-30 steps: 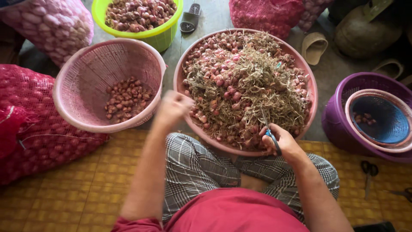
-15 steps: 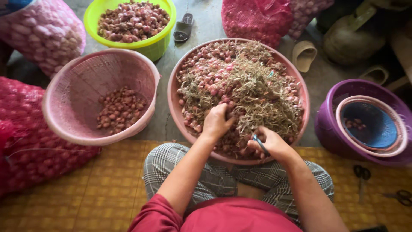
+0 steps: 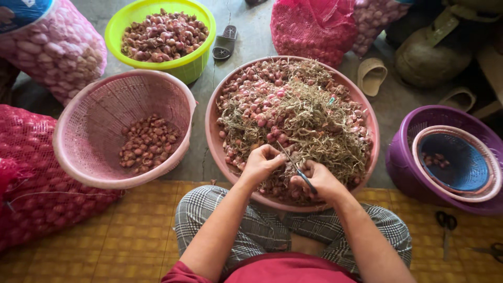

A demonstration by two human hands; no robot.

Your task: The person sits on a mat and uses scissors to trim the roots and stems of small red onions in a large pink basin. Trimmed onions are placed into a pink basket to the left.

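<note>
A wide pink basin in front of my knees is heaped with small red shallots and dry straw-like stems. My left hand is closed over its near edge, fingers pinched on a shallot that is mostly hidden. My right hand grips scissors whose blades point up-left toward the left hand's fingertips. The two hands nearly touch.
A pink mesh basket with trimmed shallots sits left; a green bowl of shallots behind it. Red net sacks crowd the left and back. Stacked purple, pink and blue baskets stand right. Spare scissors lie on the yellow mat.
My left hand came back from the pink basket side into the basin and closed on a shallot. My right hand brought the scissors up to meet it.
</note>
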